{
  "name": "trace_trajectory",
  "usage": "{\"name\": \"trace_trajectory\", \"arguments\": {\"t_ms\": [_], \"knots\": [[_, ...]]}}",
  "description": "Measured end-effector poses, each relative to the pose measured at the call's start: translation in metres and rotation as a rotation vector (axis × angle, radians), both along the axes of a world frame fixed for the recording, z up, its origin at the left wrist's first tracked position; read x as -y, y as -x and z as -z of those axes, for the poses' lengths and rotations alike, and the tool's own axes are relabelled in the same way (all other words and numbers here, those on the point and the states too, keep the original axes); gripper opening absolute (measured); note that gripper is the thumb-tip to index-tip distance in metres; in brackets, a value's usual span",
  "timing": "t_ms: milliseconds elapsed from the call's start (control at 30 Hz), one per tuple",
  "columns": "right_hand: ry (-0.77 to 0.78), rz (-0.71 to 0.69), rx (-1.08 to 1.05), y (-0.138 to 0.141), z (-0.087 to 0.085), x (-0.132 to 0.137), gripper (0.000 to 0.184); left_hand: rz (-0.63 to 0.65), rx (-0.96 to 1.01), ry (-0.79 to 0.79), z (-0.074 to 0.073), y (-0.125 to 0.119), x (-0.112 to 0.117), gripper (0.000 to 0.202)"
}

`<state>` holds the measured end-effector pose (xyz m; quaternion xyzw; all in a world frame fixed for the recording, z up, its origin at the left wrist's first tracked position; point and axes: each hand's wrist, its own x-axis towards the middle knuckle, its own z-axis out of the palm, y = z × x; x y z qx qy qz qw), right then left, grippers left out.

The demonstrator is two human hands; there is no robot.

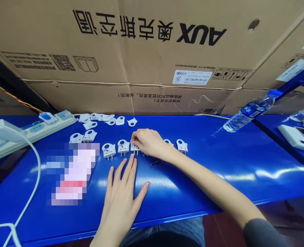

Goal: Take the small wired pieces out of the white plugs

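Note:
White two-pin plug housings with round openings stand in a row on the blue table. My right hand (149,142) is closed in a pinch over one plug housing (135,148) in the row; what its fingertips hold is hidden. My left hand (123,192) lies spread on the table, its middle fingertip close to that housing's pins. Left of it are two more, a plug housing (123,146) and the end plug housing (108,151), each with a small dark red piece inside. Small red-tipped parts with dark wires (155,165) lie below my right wrist.
White plastic covers (100,118) lie in a loose group at the back. A power strip (36,128) with cables and a blurred pink-and-white item (78,175) are on the left. A water bottle (252,111) leans at the right. A large cardboard box (147,58) walls off the back.

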<state>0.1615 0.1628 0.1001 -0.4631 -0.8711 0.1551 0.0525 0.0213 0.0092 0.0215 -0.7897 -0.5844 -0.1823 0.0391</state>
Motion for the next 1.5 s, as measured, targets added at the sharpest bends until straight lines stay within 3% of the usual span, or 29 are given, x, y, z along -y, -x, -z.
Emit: {"name": "trace_trajectory", "arguments": {"t_ms": [167,333,433,533,700,800,933,967,1167,1500], "knots": [[0.018,0.005,-0.003,0.003,-0.001,0.003,0.025,-0.007,0.002,0.008,-0.001,-0.001,0.001,0.076],[0.081,-0.042,-0.003,-0.014,-0.019,-0.004,0.020,-0.023,0.010,0.010,-0.003,-0.001,0.002,0.075],[0.211,-0.139,0.038,-0.033,-0.033,-0.010,0.009,-0.023,0.002,0.008,-0.002,-0.001,0.002,0.072],[0.428,-0.267,0.083,-0.047,-0.042,-0.015,0.010,-0.021,-0.007,0.003,-0.001,0.000,0.002,0.069],[0.526,-0.333,0.076,-0.052,-0.041,-0.019,0.011,-0.025,0.011,0.002,0.001,0.001,0.002,0.067],[0.409,-0.292,-0.021,-0.046,-0.034,-0.020,0.014,-0.034,0.042,0.016,0.001,0.001,0.001,0.070],[0.027,-0.073,-0.128,-0.028,-0.019,-0.017,0.019,-0.077,0.079,0.038,0.000,0.001,0.002,0.077],[-0.005,-0.058,-0.143,-0.022,-0.014,-0.015,0.021,-0.087,0.082,0.040,0.000,0.000,0.002,0.077],[-0.037,-0.050,-0.144,0.011,0.006,-0.005,0.026,-0.117,0.092,0.031,0.001,0.000,0.002,0.074],[-0.001,-0.101,-0.103,0.037,0.010,-0.006,0.022,-0.118,0.104,0.043,0.000,-0.001,0.002,0.073]]}}
